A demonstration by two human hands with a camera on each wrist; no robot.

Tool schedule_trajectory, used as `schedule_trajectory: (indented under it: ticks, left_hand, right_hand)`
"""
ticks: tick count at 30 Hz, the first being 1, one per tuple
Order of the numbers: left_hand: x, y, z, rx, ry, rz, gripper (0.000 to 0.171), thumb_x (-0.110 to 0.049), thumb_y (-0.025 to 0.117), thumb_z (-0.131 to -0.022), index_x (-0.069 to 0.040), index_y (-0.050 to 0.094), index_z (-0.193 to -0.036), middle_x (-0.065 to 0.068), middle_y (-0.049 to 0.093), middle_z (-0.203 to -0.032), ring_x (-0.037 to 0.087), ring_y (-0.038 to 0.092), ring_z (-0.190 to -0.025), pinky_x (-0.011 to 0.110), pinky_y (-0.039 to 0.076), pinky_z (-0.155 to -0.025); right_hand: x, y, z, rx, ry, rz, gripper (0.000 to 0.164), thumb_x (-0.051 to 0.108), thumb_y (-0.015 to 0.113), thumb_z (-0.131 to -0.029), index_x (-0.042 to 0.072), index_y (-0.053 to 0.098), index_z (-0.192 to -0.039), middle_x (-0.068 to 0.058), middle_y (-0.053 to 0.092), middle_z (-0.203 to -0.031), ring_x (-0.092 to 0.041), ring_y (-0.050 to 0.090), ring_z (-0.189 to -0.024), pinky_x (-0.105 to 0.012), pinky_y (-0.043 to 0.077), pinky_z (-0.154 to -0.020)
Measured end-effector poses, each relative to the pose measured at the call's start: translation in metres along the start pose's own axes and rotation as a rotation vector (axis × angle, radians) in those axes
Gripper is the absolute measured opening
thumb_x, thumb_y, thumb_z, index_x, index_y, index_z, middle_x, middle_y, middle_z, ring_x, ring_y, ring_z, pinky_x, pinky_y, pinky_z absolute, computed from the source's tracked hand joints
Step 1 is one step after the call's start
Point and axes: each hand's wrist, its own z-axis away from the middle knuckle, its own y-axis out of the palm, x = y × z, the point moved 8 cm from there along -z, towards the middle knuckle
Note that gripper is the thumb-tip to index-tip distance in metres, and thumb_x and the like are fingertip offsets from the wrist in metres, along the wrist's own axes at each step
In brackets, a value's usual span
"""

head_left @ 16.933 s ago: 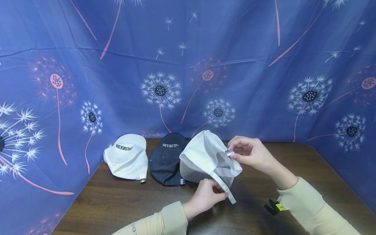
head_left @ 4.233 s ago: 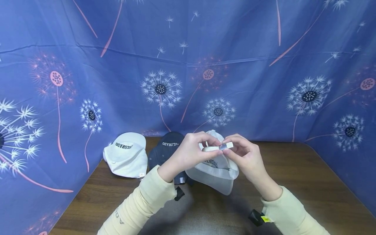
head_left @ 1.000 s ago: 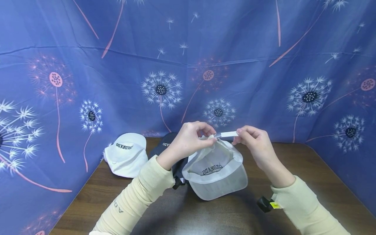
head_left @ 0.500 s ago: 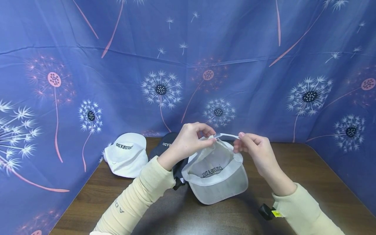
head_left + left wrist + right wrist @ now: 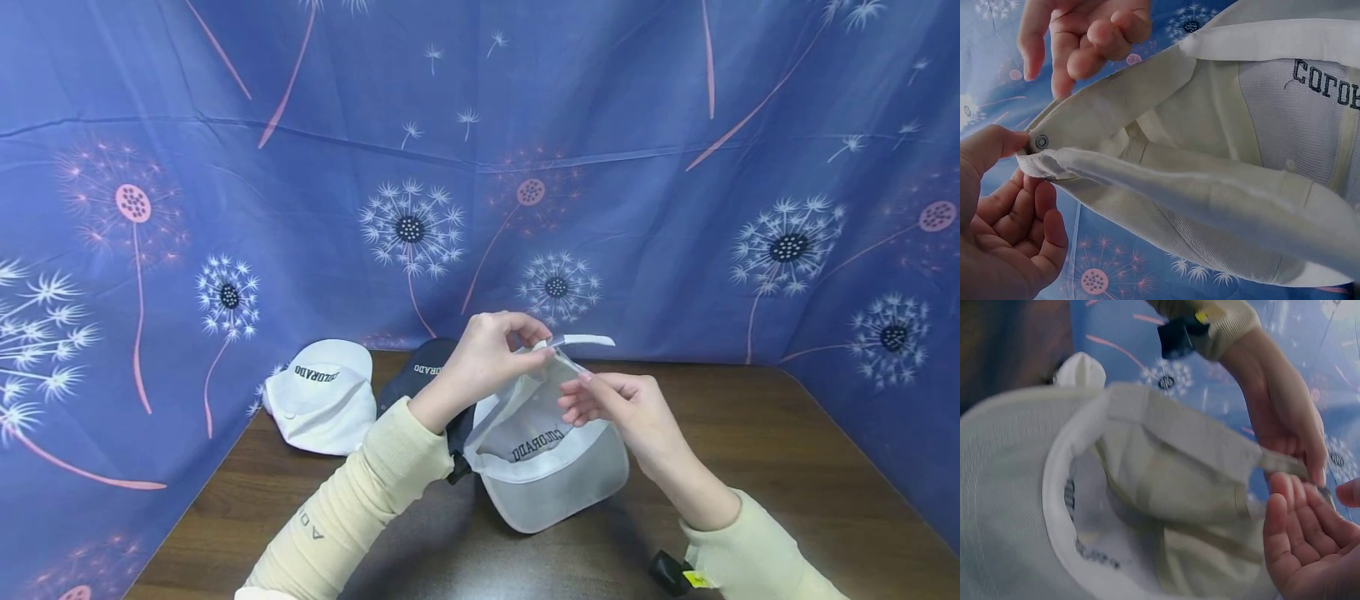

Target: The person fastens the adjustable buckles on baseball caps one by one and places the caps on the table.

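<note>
My left hand (image 5: 491,358) pinches the back strap of a white baseball cap (image 5: 555,492) at its metal buckle (image 5: 555,341). The cap hangs with its inside facing me and its brim down; reversed COLORADO lettering shows within. The strap's loose end (image 5: 592,339) sticks out to the right of the buckle. My right hand (image 5: 630,408) is beside the cap's back opening, fingers loosely bent. In the right wrist view its thumb (image 5: 1349,492) stands apart from the fingers. The left wrist view shows a round snap (image 5: 1042,142) beside the left thumb.
Another white cap (image 5: 330,408) lies at the left of the wooden table (image 5: 750,433). A dark COLORADO cap (image 5: 408,375) lies beside it, partly behind my left forearm. A blue dandelion-print cloth (image 5: 660,208) hangs behind and at both sides.
My right hand has let go of the strap's end and moved down and left toward the cap's opening. Earlier the strap hung free of the buckle; now it sticks out past it.
</note>
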Motion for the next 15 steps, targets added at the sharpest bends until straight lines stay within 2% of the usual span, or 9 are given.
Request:
schedule_trajectory:
  ticks: [3, 5, 9, 15]
  left_hand:
    - [0.0, 0.0, 0.0, -0.008, -0.016, 0.003, 0.016, -0.017, 0.072, -0.08, -0.008, 0.072, -0.093, -0.001, 0.068, -0.079, 0.006, 0.057, -0.068, 0.019, 0.047, -0.062]
    - [0.0, 0.0, -0.001, -0.017, -0.029, -0.003, 0.015, -0.017, 0.072, -0.08, -0.008, 0.072, -0.092, -0.003, 0.068, -0.078, 0.005, 0.057, -0.067, 0.019, 0.047, -0.061]
    - [-0.002, 0.0, 0.0, -0.053, -0.048, -0.017, 0.014, -0.017, 0.072, -0.079, -0.009, 0.071, -0.09, -0.003, 0.067, -0.076, 0.007, 0.057, -0.067, 0.019, 0.047, -0.061]
    - [-0.005, 0.0, 0.004, -0.124, -0.077, -0.02, 0.014, -0.019, 0.074, -0.078, -0.01, 0.071, -0.088, -0.002, 0.068, -0.079, 0.015, 0.061, -0.074, 0.02, 0.047, -0.065]
  right_hand:
    - [-0.001, 0.012, -0.001, 0.06, 0.004, -0.01, 0.037, 0.015, 0.047, -0.1, -0.02, 0.058, -0.109, -0.015, 0.072, -0.089, -0.022, 0.07, -0.076, -0.038, 0.056, -0.07]
    - [-0.001, 0.015, -0.003, 0.053, 0.006, -0.018, 0.038, 0.015, 0.047, -0.099, -0.019, 0.056, -0.114, -0.017, 0.071, -0.095, -0.021, 0.07, -0.08, -0.037, 0.056, -0.073]
    - [0.0, 0.012, -0.006, -0.029, 0.007, -0.055, 0.039, 0.016, 0.05, -0.099, -0.017, 0.054, -0.119, -0.019, 0.07, -0.101, -0.02, 0.07, -0.085, -0.035, 0.055, -0.077]
    - [0.001, 0.006, -0.009, -0.161, 0.009, -0.161, 0.036, 0.017, 0.054, -0.097, -0.013, 0.059, -0.116, -0.006, 0.072, -0.097, -0.019, 0.069, -0.087, -0.034, 0.055, -0.079]
